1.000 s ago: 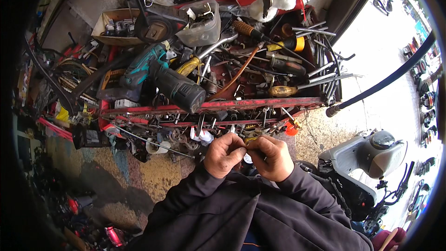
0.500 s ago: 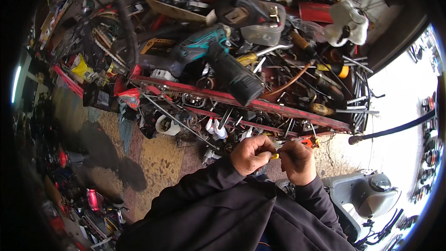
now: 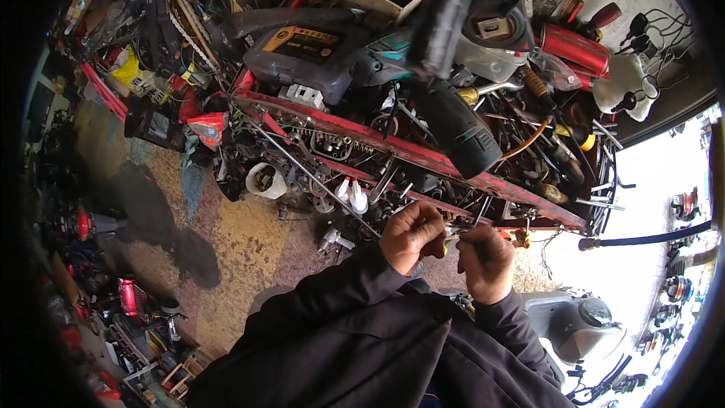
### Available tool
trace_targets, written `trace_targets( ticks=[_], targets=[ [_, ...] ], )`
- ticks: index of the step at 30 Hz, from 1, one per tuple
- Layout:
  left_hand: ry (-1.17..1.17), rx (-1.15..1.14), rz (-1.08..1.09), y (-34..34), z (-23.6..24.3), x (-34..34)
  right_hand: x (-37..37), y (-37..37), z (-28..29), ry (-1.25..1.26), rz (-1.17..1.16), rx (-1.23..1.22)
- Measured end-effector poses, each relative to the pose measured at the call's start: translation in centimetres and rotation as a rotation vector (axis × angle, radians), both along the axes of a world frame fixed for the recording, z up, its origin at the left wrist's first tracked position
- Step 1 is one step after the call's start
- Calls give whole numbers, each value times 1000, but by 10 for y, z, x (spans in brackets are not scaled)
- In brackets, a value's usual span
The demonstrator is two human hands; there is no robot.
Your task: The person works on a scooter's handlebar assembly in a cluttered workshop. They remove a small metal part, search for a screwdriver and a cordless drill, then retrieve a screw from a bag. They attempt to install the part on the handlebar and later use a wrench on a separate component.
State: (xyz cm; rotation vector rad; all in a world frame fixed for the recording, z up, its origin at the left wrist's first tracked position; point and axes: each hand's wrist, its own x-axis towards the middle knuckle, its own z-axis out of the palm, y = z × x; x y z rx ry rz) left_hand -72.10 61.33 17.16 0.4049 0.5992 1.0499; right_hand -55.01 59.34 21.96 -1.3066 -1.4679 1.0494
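In front of my chest, near the lower edge of a red tool bench, my two hands are held close together. My left hand (image 3: 412,237) is closed, thumb pressed against the curled fingers. A small yellow piece (image 3: 447,245) shows at its fingertips, too small and covered to name. Just to the right, my right hand (image 3: 486,263) is curled closed, its knuckles turned up. Whatever its fingers grip is hidden. A narrow gap separates the hands. Beyond them lies a teal and black cordless drill (image 3: 464,128) across the bench rim (image 3: 362,147).
Hand tools and screwdrivers (image 3: 555,140) crowd the bench. A dark tool case (image 3: 302,60) lies left of the drill. White bottles (image 3: 351,195) and a white cup (image 3: 265,180) stand on the lower level. A blue hose (image 3: 649,237) and a grey scooter (image 3: 578,321) are on the right.
The view has shifted, so the bench appears lower and turned. My hands stay in front of my chest, now slightly farther apart, and less of the yellow piece shows.
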Motion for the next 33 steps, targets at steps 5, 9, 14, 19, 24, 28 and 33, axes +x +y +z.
trace_targets(
  ticks=[5,9,14,19,24,28,33],
  targets=[
    [-248,-188,66,0,-21,-5,-35,5,3,-393,164,327],
    [-168,-253,90,1,-23,-14,-51,11,12,-422,187,359],
    [-193,-290,5,1,-14,-28,-38,42,68,-498,-15,610],
    [-129,-152,-24,-2,-6,-34,-46,109,118,-812,-11,688],
    [-62,29,-28,-2,-2,-40,-66,140,119,-875,165,291],
    [-38,71,-9,-3,1,-51,-31,135,136,-682,314,362],
    [-102,184,17,5,11,-71,9,89,146,1,355,23]
  ],
)
